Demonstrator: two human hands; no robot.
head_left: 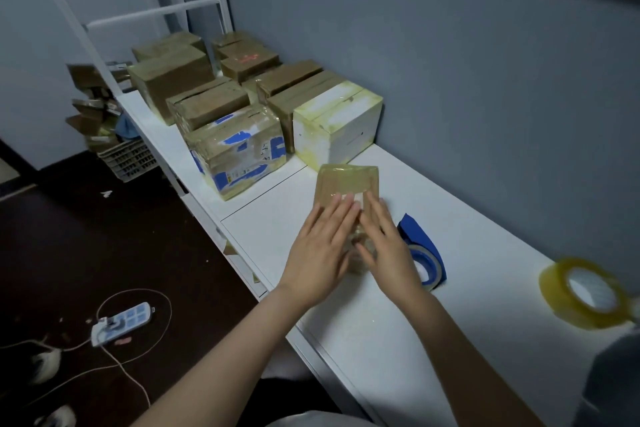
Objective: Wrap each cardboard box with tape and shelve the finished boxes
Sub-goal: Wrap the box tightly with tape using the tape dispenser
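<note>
Both hands lie flat on the small cardboard box (pixel 346 180), left hand (pixel 320 250) and right hand (pixel 386 243) side by side, fingers straight, pressing rather than gripping. The box sits just in front of the white box (pixel 337 125), with the blue tape roll (pixel 420 250) a bit further out. It looks light and stiff imo, but the shiny wrap is probably slippery, so I'd pinch it by opposite side edges. It's kinda blurry, so I can't tell if every face is taped.

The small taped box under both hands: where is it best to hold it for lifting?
Probably its two long side edges, from above. The small taped box lies flat on the white table and looks narrow enough to span. The blue tape dispenser crowds its right side.
</note>
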